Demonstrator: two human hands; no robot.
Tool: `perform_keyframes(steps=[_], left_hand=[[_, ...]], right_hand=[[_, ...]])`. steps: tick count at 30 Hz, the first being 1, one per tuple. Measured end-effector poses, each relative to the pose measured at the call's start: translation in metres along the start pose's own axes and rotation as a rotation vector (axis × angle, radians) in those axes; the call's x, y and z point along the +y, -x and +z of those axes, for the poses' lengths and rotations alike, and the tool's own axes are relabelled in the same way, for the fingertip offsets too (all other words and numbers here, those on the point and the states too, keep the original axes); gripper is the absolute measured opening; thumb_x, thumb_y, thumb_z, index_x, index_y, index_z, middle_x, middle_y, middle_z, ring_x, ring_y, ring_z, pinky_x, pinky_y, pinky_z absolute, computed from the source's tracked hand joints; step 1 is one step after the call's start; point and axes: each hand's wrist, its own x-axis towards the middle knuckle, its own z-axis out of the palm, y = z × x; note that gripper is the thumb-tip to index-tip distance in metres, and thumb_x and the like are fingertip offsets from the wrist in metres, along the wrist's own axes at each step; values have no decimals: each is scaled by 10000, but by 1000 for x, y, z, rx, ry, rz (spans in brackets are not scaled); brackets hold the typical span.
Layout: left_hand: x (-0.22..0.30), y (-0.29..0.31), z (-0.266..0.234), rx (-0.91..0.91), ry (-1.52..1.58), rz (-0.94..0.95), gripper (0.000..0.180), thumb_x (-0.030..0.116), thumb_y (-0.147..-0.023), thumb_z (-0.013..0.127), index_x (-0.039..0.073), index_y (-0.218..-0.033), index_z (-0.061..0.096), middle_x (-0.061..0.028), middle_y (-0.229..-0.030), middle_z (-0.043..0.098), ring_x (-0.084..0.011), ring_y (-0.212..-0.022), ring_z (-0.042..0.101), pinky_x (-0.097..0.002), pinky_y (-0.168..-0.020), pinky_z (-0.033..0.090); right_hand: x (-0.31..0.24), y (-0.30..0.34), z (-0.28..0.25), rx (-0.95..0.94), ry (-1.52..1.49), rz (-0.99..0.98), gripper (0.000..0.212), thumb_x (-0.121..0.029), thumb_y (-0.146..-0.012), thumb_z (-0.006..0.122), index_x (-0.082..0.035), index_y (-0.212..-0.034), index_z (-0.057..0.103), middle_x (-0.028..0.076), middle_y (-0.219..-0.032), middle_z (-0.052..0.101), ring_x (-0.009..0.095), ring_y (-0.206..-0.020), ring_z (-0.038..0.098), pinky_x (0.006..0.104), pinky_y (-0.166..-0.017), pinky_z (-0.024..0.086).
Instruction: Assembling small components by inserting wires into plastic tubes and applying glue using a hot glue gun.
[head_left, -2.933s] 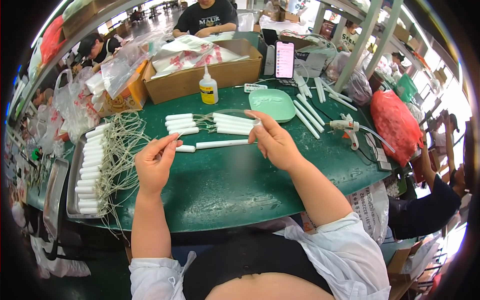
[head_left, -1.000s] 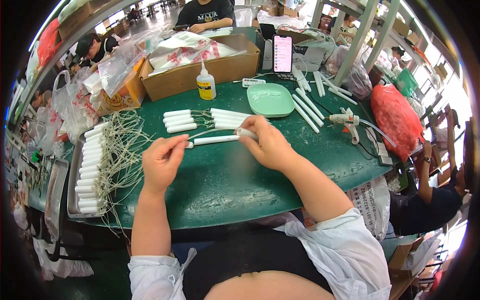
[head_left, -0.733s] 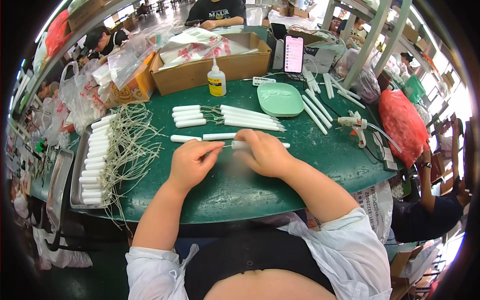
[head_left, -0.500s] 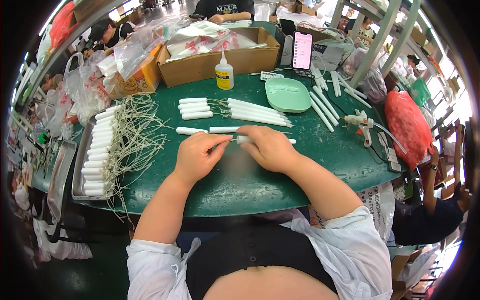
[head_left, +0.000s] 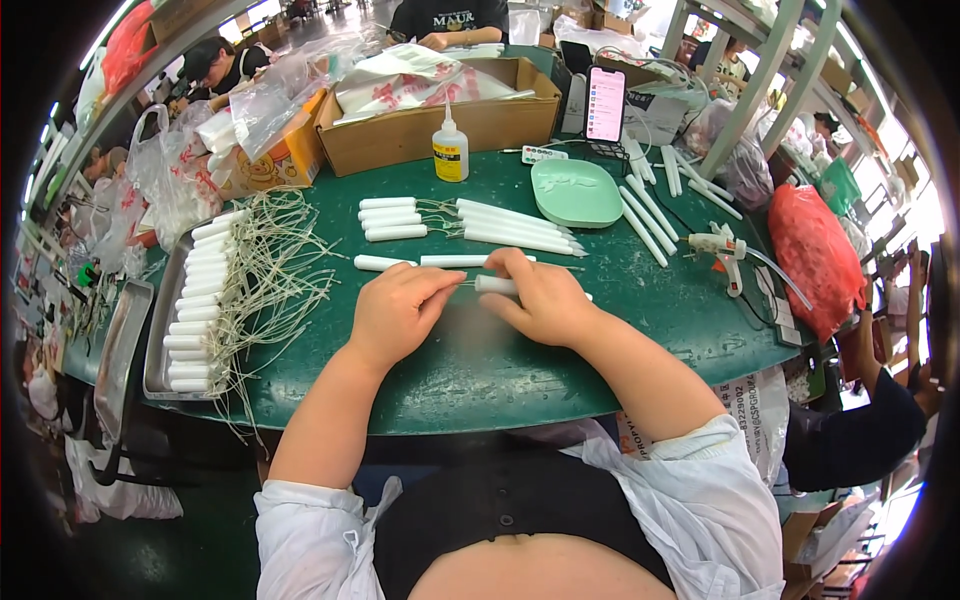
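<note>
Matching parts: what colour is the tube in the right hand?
The tube is white, best seen in the head view.

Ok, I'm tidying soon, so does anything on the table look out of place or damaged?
The pale cords by the metal tray: they lie tangled, a few dangling past the front edge of the table, while the white tubes inside sit in a neat row. The table also looks scuffed or soiled; I can't tell which.
</note>
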Motion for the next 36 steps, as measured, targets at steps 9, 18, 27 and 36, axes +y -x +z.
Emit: perform_keyframes(steps=[9, 18, 27, 36], left_hand=[[2, 1, -1, -58, -36, 12, 172, 108, -822, 702, 132, -988, 739, -16, -913, 727, -213, -713, 623, -316, -635, 520], [0, 6, 2, -133, 6, -60, 227, 163, -838, 720, 118, -1056, 673, -54, -914, 723, -246, -747, 671, -352, -649, 542], [16, 1, 3, -340, -96, -118, 388, 202, -894, 663, 111, -1264, 588, -115, -993, 700, -301, -896, 672, -408, -742, 541], [-32, -1, -17, -75, 249, -343, 229, 208, -977, 579, 77, -1155, 640, -114, -963, 698, -217, -843, 685, -305, -733, 509]], right_hand=[[4, -2, 3, -56, -23, 50, 332, -261, -921, 609, -65, -1179, 537, 161, -1021, 666, 347, -942, 650, 421, -803, 515], [3, 0, 3, 40, -66, -80, 225, -192, -914, 621, -75, -1105, 596, 155, -964, 659, 351, -901, 649, 419, -792, 517], [10, -3, 13, 203, -117, -353, 280, -169, -893, 649, -55, -1146, 610, 166, -1070, 639, 360, -1021, 612, 434, -875, 499], [54, -1, -31, 223, 31, -45, 236, -81, -870, 643, -67, -1105, 662, 149, -1043, 664, 347, -1000, 617, 421, -887, 501]])
